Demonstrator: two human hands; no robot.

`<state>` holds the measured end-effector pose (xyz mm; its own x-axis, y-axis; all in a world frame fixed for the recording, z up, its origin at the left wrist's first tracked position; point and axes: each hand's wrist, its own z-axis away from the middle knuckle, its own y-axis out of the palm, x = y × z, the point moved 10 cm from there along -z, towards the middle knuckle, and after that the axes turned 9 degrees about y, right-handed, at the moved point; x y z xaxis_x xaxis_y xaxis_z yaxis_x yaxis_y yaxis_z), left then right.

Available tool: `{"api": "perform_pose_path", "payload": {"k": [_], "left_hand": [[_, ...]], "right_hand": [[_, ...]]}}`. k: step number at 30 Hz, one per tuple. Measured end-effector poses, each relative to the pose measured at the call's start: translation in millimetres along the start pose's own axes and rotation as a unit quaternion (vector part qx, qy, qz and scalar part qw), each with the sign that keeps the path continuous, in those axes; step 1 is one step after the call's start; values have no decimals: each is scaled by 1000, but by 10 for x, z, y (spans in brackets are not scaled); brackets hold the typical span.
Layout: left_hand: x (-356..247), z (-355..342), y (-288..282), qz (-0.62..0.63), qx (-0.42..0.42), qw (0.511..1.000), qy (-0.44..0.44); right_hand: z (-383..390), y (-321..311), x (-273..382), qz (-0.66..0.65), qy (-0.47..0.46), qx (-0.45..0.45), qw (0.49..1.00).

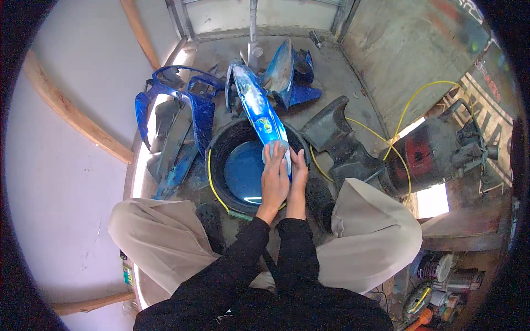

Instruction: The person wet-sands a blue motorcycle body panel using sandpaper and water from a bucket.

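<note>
A long glossy blue plastic panel (251, 96), with worn pale and yellowish patches, slants over a black bucket (218, 168) holding water. My left hand (273, 182) presses a small grey pad (280, 145) on the panel's near end, fingers close together over it. My right hand (298, 174) is closed round the right edge of that same end, partly hidden beside the left. The water's surface shows below and left of my hands.
Other blue panels (201, 113) lie behind and left. Dark molded plastic parts (326, 132) are at right, beside a black-and-red tank machine (419, 157) with a yellow hose (400, 127). A wooden-battened wall (74, 110) is left; spools and cans (436, 267) sit lower right.
</note>
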<state>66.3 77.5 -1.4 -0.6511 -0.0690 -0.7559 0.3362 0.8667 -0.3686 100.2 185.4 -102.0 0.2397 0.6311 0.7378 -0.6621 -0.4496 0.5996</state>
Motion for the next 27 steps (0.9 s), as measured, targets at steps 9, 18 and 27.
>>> {"api": "perform_pose_path", "payload": {"k": [9,18,27], "left_hand": [[8,-108,-20,-6,20,1000,16],[6,51,8,14,16,1000,-16],[29,-82,-24,1,30,999,14]], "right_hand": [[69,131,6,-71,-4,27,997],[12,32,6,-20,1,6,1000],[23,95,-78,-64,1,3,998]]}}
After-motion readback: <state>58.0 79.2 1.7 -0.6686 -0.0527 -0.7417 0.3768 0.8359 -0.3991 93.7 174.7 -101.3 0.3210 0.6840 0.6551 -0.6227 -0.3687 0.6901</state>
